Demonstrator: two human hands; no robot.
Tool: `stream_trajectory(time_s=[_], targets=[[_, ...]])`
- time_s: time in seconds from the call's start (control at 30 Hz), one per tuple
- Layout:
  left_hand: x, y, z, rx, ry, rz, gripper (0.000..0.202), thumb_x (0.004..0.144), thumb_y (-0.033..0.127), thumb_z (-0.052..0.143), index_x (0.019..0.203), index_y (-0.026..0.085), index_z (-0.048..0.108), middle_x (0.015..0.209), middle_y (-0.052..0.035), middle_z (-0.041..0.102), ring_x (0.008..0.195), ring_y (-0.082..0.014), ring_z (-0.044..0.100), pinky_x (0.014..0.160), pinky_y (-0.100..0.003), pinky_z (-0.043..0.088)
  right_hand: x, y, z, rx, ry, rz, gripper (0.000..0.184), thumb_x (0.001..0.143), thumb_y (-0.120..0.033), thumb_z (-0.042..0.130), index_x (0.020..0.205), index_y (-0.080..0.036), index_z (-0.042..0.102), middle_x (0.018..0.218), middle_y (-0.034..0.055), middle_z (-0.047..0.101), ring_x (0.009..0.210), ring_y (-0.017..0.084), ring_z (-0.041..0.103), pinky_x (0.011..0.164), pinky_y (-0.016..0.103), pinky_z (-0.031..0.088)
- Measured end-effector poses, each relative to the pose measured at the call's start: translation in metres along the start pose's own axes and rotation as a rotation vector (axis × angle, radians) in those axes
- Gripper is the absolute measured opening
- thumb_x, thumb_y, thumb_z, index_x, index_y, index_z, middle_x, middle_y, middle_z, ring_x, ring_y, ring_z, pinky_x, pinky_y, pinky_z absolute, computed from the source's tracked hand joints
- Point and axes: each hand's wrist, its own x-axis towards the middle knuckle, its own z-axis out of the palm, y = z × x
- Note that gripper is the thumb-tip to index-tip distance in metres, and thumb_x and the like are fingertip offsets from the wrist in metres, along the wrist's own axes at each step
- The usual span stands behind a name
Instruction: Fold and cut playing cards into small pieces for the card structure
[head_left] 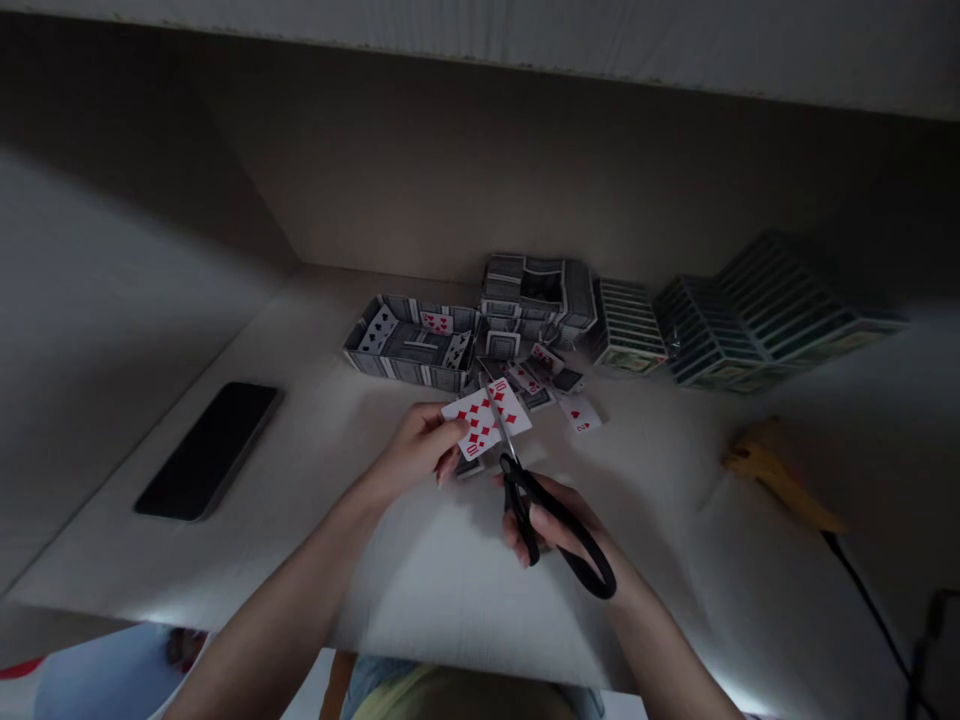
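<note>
Between thumb and fingers, my left hand pinches a ten of diamonds playing card by its left end. My right hand has its fingers in the handles of black-handled scissors. The scissor blades lie across the right part of the card; whether a cut runs through it I cannot tell. Just behind the card is a loose heap of playing cards, with a two of hearts at its right side. Farther back stand an open box made of cards and a taller card-built structure.
A black phone lies at the left. Stacked card blocks and a stepped card structure stand along the back right. A yellow glue gun with a black cord rests at the right. A shelf edge overhangs the top.
</note>
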Motion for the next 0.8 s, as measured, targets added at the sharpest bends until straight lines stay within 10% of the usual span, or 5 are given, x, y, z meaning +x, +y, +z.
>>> stream_trajectory(time_s=[0.8], targets=[[-0.0005,-0.0020,-0.0035,-0.079,-0.048,-0.040,0.025,0.068,0.023,0.045,0.044,0.016,0.045,0.028,0.0037,0.043,0.025,-0.0060,0.035,0.032,-0.019,0.023,-0.0011,-0.0022,0.0027,-0.040,0.019,-0.038,0.048,0.070,-0.048,0.063,0.098,-0.011,0.051,0.057,-0.0007,0.053,0.041,0.008,0.044,0.040,0.022,0.034]])
